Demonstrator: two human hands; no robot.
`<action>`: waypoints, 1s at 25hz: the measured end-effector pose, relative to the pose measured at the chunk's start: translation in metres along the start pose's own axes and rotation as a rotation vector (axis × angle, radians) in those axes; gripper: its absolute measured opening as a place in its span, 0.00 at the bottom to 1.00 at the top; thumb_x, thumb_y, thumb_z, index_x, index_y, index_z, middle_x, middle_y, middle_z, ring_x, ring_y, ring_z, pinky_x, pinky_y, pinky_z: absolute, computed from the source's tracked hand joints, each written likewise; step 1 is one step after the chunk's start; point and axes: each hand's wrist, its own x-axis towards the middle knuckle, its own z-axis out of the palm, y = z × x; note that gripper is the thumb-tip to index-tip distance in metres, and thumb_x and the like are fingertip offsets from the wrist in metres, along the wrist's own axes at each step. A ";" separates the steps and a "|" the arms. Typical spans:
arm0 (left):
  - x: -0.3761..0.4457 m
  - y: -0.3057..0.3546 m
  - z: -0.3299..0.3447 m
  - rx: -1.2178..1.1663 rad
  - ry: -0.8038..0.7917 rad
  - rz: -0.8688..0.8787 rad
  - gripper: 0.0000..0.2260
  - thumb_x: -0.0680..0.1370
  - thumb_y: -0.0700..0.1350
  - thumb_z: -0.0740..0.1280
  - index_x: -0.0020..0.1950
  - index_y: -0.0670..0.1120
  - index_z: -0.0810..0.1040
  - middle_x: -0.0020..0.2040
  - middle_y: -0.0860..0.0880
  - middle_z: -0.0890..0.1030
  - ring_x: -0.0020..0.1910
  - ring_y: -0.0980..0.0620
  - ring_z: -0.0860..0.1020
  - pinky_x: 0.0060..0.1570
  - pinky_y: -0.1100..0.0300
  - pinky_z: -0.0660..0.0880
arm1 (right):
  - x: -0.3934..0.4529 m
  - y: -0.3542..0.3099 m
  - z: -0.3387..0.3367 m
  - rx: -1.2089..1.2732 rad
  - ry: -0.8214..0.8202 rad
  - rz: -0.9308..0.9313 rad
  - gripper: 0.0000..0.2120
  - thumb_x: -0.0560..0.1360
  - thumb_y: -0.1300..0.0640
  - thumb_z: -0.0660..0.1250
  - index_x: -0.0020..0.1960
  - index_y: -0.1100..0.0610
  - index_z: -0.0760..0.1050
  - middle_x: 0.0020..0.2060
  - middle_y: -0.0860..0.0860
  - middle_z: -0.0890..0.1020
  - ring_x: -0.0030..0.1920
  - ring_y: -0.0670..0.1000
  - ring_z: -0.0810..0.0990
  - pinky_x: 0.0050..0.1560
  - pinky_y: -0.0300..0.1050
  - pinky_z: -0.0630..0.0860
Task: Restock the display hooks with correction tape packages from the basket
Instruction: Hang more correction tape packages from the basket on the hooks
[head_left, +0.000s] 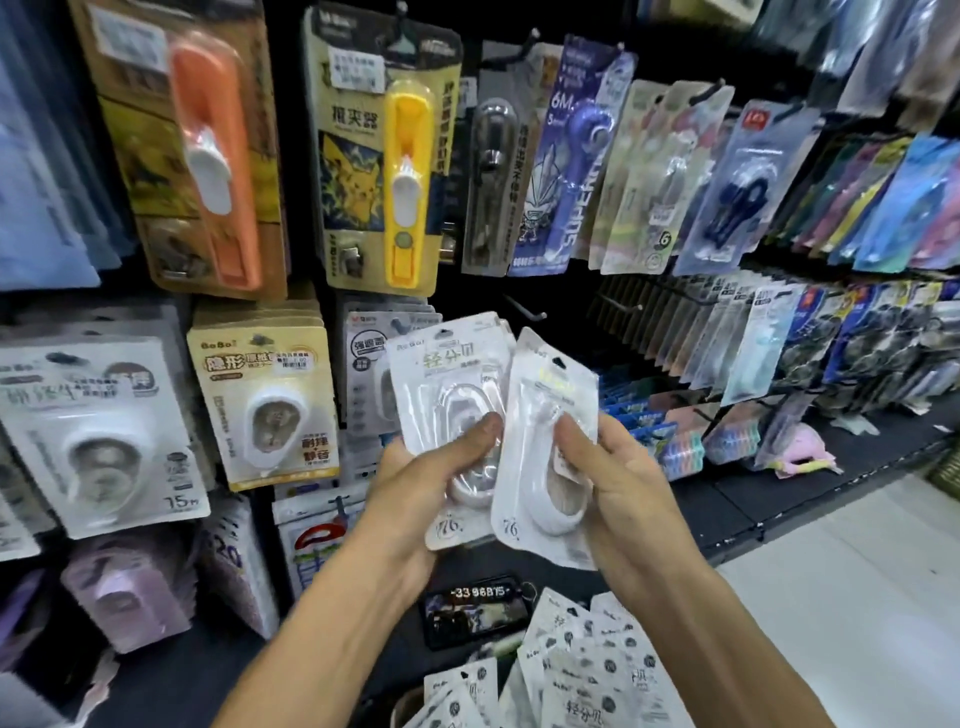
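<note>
Correction tape packages: left hand (415, 499) grips one (447, 415), right hand (623, 499) another (545, 457) (both white).

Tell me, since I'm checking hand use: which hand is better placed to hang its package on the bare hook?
Right, probably: the right hand grips a package whose hang hole lies nearer the bare hook.

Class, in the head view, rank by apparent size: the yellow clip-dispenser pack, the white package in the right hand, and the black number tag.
1. Yellow clip-dispenser pack.
2. White package in the right hand; it is nearer the camera, so this order is unsure.
3. Black number tag.
</note>
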 end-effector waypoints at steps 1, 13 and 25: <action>0.004 0.011 -0.006 0.043 -0.037 0.070 0.31 0.60 0.46 0.85 0.61 0.43 0.82 0.52 0.41 0.87 0.49 0.41 0.87 0.42 0.50 0.84 | 0.006 -0.005 -0.002 0.008 -0.037 -0.048 0.21 0.73 0.55 0.74 0.65 0.57 0.78 0.58 0.58 0.85 0.56 0.60 0.85 0.48 0.53 0.83; 0.000 0.027 -0.028 0.272 -0.089 0.456 0.21 0.59 0.53 0.81 0.51 0.58 0.86 0.49 0.48 0.88 0.47 0.49 0.87 0.44 0.64 0.82 | 0.061 -0.038 -0.018 -0.578 0.128 -0.238 0.27 0.62 0.43 0.82 0.54 0.44 0.71 0.47 0.47 0.87 0.43 0.49 0.87 0.42 0.49 0.80; 0.026 0.021 -0.004 0.264 -0.084 0.485 0.20 0.64 0.52 0.82 0.54 0.54 0.85 0.50 0.52 0.88 0.48 0.52 0.87 0.42 0.65 0.81 | 0.030 -0.014 0.019 -0.595 -0.127 -0.327 0.19 0.71 0.38 0.72 0.59 0.43 0.78 0.56 0.43 0.82 0.55 0.44 0.82 0.52 0.37 0.79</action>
